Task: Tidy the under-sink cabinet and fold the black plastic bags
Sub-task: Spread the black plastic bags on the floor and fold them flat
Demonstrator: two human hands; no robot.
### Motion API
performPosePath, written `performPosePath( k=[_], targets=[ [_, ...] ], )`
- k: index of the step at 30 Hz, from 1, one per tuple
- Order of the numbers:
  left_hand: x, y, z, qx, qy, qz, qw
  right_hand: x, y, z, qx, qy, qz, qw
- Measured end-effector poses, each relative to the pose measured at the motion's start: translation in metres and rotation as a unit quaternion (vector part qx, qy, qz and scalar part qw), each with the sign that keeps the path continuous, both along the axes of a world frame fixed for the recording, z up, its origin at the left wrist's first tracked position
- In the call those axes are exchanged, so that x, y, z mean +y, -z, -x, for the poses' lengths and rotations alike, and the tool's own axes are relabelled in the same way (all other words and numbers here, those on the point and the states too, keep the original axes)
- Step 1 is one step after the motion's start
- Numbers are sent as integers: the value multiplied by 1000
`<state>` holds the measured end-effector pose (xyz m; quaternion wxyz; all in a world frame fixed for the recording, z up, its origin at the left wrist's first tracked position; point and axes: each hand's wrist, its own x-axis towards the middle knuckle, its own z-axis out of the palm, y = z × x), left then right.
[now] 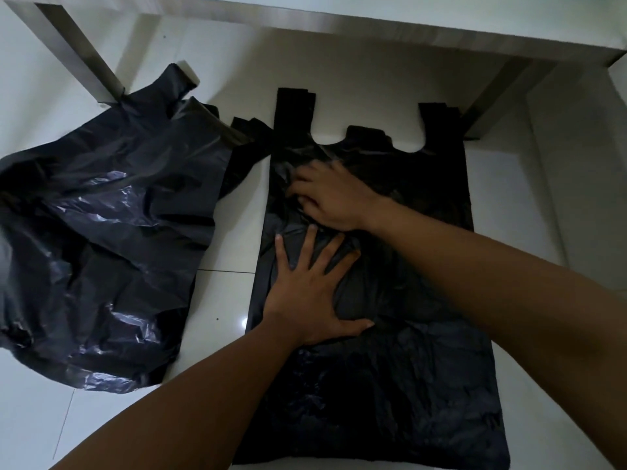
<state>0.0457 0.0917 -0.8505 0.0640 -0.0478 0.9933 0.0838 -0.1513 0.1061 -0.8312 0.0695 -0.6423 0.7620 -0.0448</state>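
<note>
White tiled floor (224, 300) fills the view, with the open cabinet frame (373, 32) across the top. Two black bags lie on the tiles. The crumpled bag (112, 232) sprawls well off to the left of both hands, puffed and creased, its handles pointing up toward a metal leg (88, 59). Nobody is touching it.

The flat bag (390, 351) is the one in play, laid out straight under both palms with its two handles (295, 103) pointing away, beyond the fingertips.

The left hand (312, 296) presses down flat on the middle of the bag, fingers (305, 245) spread wide apart, thumb out to the right, pinning the plastic to the floor. Just past those fingertips sits the right hand (334, 198), arm crossing in from the right. Its fingers (298, 188) are curled and a little blurred, bunched over a wrinkle near the bag's left edge; whether they pinch the plastic or only rub across it, I can't tell.

So this looks like the smoothing step: air and creases pushed out before any fold is made. No fold shows yet. Next, I'd judge, the call is for a lengthwise fold, taking one long edge across while the other hand keeps the slippery plastic from sliding. The crumpled bag waits its turn.
</note>
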Motion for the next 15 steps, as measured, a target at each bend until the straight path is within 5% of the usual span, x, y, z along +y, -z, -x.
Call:
performPosePath(
  k=[8, 15],
  targets=[
    [1, 0, 0, 7, -4, -17, 1000, -59, -14, 62, -33, 237, -51, 970],
    [2, 1, -2, 18, -3, -4, 1000, 47, -24, -7, -62, 368, 202, 906]
  ],
)
